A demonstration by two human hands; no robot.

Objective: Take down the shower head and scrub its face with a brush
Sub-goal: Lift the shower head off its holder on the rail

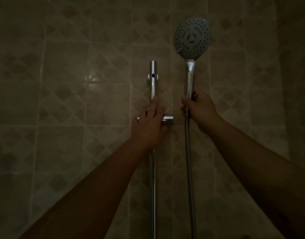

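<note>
your right hand (199,109) is wrapped around the lower end of the chrome handle of the shower head (192,37), fingers curled closed on it, so the head stands upright and clear of the wall rail (153,80), just to the rail's right. its round grey face, dotted with nozzle holes, is turned toward you and sits above both hands. the metal hose (188,161) hangs straight down from below your fist and runs out of the bottom of the view.

your left hand (151,125) lies flat on the rail with the fingers loosely spread, covering the holder (168,117), whose short chrome arm sticks out to the right past your knuckles. whether that hand grips the holder or only rests on it cannot be told. the holder carries nothing; the shower head is apart from it.

the rail runs vertically, fixed near its top by a round mount with a dark hole. behind it is a tiled wall (62,83), beige with a darker diamond pattern and pale grout lines. the room is dim, with one faint reflection on a tile left of the rail.
</note>
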